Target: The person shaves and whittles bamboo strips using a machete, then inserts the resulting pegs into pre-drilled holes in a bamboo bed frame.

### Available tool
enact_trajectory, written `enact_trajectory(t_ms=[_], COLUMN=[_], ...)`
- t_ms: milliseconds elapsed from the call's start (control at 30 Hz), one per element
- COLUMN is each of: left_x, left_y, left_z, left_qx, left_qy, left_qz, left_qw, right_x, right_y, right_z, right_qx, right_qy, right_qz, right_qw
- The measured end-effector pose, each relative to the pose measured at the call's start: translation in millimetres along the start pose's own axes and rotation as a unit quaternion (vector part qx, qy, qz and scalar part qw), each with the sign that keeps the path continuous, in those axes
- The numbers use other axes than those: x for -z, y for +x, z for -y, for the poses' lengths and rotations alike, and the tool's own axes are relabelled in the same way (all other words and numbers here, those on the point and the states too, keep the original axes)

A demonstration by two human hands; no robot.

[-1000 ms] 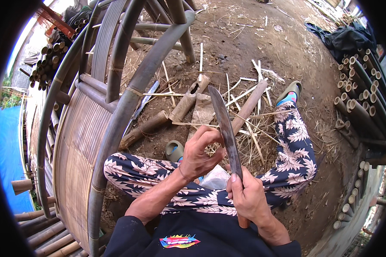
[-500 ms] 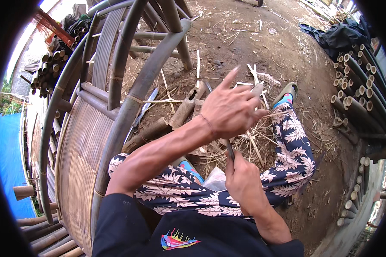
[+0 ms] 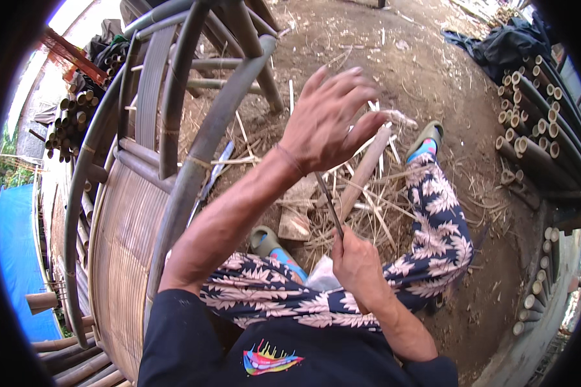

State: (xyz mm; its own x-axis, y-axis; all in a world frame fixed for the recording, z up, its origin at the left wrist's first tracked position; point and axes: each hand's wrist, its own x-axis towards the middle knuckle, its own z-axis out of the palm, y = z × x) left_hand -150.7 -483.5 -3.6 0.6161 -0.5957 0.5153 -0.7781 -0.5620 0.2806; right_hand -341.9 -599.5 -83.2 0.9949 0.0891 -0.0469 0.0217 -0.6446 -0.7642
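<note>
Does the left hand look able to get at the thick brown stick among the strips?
Probably yes: the left hand, spread and seemingly empty, is stretched out near the thick brown stick, which is mostly uncovered. The knife in the right hand shows beside its lower part only.

I wear this camera on my head, the left one of a side-by-side pair, and it looks down and ahead past my shirt [image 3: 342,348] and trousers [image 3: 442,222] to the ground [image 3: 419,71]. It sits close: my forearms [image 3: 232,213] reach in from below, and my left grip [image 3: 332,119] fills more of the view than my right grip [image 3: 360,264]. The wide fisheye takes in the chair [image 3: 126,226] at my left and the poles [image 3: 539,119] at my far right, upright and unmirrored, curving straight edges toward its dark rim.
</note>
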Motion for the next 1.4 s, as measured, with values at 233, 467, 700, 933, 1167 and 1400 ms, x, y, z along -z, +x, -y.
enact_trajectory(t_ms=[233,467,700,933,1167,1400], left_x=[-4,36,24,31,10,11], left_y=[-69,-125,-146,-174,-191,-189], left_z=[4,-39,-15,-24,-49,-59], left_qx=[0.357,0.491,0.486,0.498,0.413,0.465], left_qy=[-0.086,-0.472,-0.506,-0.422,-0.406,-0.408], left_qz=[-0.03,-0.032,-0.119,-0.078,-0.14,-0.168], left_qw=[0.93,0.731,0.703,0.754,0.803,0.768], right_x=[-13,6,-22,-21,-28,-38], right_y=[2,32,62,57,45,42], right_z=[-28,18,16,17,24,16], right_qx=[-0.008,0.111,0.125,0.09,0.16,0.112], right_qy=[0.004,0.037,0.018,0.061,0.056,0.076], right_qz=[0.04,0.047,0.08,0.143,0.086,0.097], right_qw=[0.999,0.992,0.989,0.984,0.982,0.986])
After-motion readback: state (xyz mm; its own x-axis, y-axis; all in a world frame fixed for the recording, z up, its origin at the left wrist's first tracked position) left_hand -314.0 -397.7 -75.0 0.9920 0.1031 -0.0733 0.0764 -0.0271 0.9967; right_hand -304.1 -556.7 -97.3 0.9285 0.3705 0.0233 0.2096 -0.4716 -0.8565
